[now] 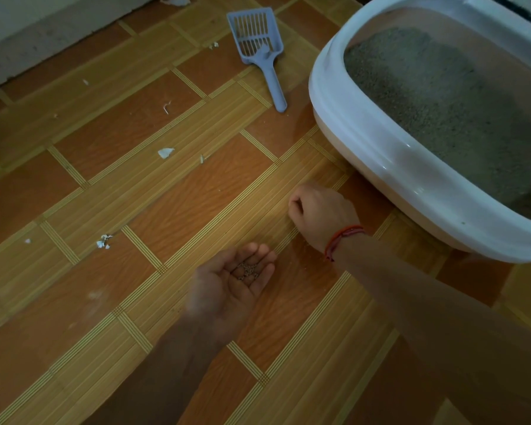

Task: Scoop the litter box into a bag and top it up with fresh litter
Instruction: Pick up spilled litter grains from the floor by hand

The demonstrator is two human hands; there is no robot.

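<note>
Litter box [328,96], white-rimmed and oval, was seen at the upper right on a floor [135,194] laid in orange and tan wood-grain tiles; part of it was cut off by the right edge of the view. Grey litter [436,96] was spread across its tray, heaped toward the far end. A pale blue slotted scoop [267,61] was laid flat on the floor just left of the box, handle pointed toward the viewer, apart from both hands. The left hand [227,286] was held palm up low in the centre, fingers gently cupped and loosely spread, and a small cluster of litter granules [249,269] was carried in the hollow of the fingers. The right hand [319,213], with a red thread bracelet [344,237] tied at the wrist, was lowered to the floor near the front of the box, its back turned to the camera and its fingers curled downward; whether anything was pinched beneath them could not be told. White scraps [165,152] were scattered over the tiles to the left, and a pale wall [43,32] was visible along the upper left. Nothing was placed between the hands and the box.
</note>
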